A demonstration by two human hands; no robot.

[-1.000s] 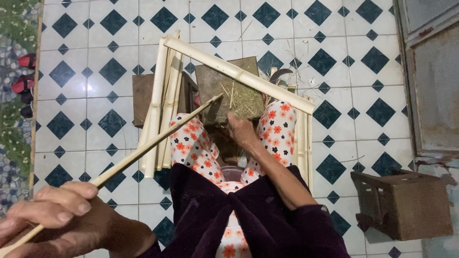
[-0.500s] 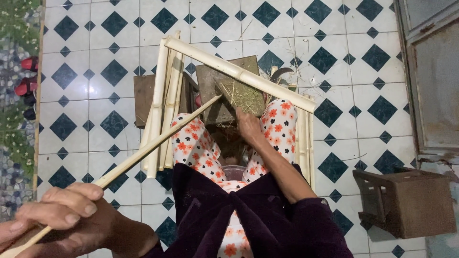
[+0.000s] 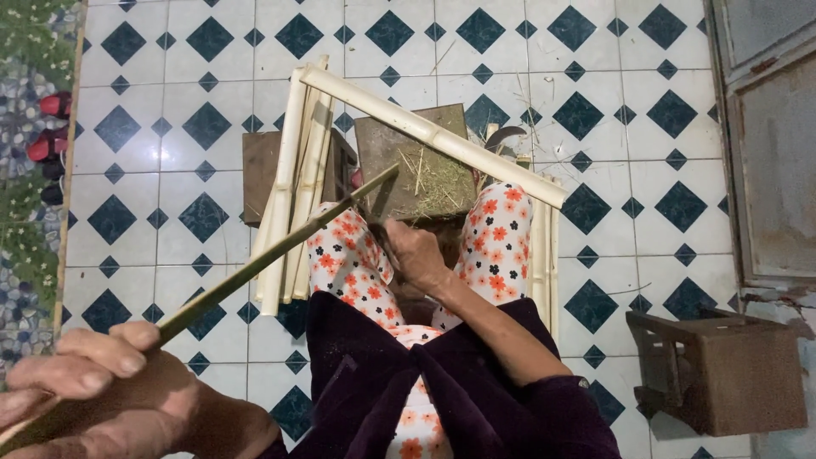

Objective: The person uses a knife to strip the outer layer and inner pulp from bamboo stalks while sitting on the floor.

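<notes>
Down at the lower left, the left hand [image 3: 102, 391] is closed in a fist around the near end of a long bamboo strip [image 3: 272, 255], with the thumb and fingers wrapped over it. That strip runs up and to the right, and its far tip ends over a wooden block [image 3: 416, 161] that carries loose shavings. The right hand [image 3: 416, 259] sits between the knees, fingers curled tight round the handle of a knife [image 3: 374, 223]; its dark blade meets the strip near the far tip. Both legs wear white trousers with orange flowers, and dark purple sleeves cover the arms.

Around the block, several pale bamboo poles [image 3: 293, 195] lie bundled on the left, and 1 thicker pole [image 3: 433, 136] lies slantwise across the top of the block. A curved dark blade [image 3: 506, 136] shows just behind that pole. At the lower right stands a small brown stool [image 3: 722, 374], well apart from both hands, on the tiled floor [image 3: 612, 68] of white squares and dark diamonds.
</notes>
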